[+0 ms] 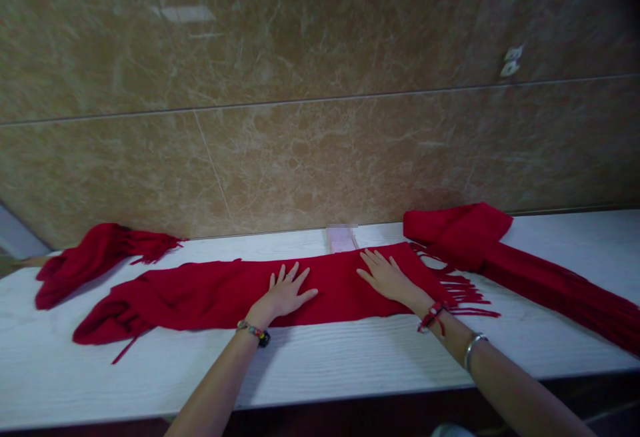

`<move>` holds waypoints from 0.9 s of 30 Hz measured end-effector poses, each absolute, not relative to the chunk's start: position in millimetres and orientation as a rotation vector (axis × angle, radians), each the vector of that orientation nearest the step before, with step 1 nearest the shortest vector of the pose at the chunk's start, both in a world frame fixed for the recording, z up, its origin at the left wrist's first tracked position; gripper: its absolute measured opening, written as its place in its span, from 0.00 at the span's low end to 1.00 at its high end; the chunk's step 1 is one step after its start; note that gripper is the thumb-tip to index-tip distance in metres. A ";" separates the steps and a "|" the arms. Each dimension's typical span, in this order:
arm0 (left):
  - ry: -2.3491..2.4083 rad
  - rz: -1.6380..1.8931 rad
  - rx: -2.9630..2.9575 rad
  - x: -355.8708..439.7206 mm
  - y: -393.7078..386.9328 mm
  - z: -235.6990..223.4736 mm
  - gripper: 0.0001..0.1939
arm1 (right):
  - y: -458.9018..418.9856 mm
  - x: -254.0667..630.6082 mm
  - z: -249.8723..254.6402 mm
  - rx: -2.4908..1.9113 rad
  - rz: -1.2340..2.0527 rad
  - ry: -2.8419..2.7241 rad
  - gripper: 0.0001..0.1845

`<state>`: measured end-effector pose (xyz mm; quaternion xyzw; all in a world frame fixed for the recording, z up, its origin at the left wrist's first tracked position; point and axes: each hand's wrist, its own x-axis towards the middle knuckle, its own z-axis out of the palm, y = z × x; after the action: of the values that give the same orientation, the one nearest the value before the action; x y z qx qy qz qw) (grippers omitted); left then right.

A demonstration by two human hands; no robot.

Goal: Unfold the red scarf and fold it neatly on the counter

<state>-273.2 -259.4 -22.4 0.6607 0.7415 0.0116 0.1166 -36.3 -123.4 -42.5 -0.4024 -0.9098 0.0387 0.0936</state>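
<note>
A red fringed scarf [330, 290] lies lengthwise on the white table, flat in its middle and right part and bunched up at its left end. My left hand [285, 296] rests on the middle of it with fingers spread. Farther right, my right hand [387, 278] lies flat on the same scarf, close to its fringed end, fingers also apart. Neither hand grips the cloth. Beyond the fringe, a second red scarf [480, 250] lies folded, its long tail stretching to the right edge of view.
Another crumpled red fringed cloth [95, 257] lies at the table's left end. A small pale pink, see-through item [341, 238] sits behind the flat scarf. The white table [310, 370] runs along a brown marble-tiled wall [310, 164] with a socket [511, 62] on the right.
</note>
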 end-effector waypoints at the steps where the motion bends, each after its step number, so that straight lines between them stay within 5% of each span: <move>1: 2.157 0.057 1.943 -270.6 -255.2 -21.3 0.37 | -121.7 -37.7 -41.4 -1.162 0.102 -2.696 0.29; 16: 2.366 0.010 1.797 -286.5 -236.9 -33.6 0.38 | -98.7 -28.2 -48.3 -1.390 0.039 -2.603 0.30; 27: 2.690 0.131 1.700 -323.5 -252.8 -28.4 0.31 | -186.6 -96.9 -24.6 -0.411 0.230 -2.798 0.30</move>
<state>-323.5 -252.8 -28.4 0.5336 0.8444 0.0410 -0.0216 -96.9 -186.6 -24.6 -0.1431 -0.9747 0.0802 0.1516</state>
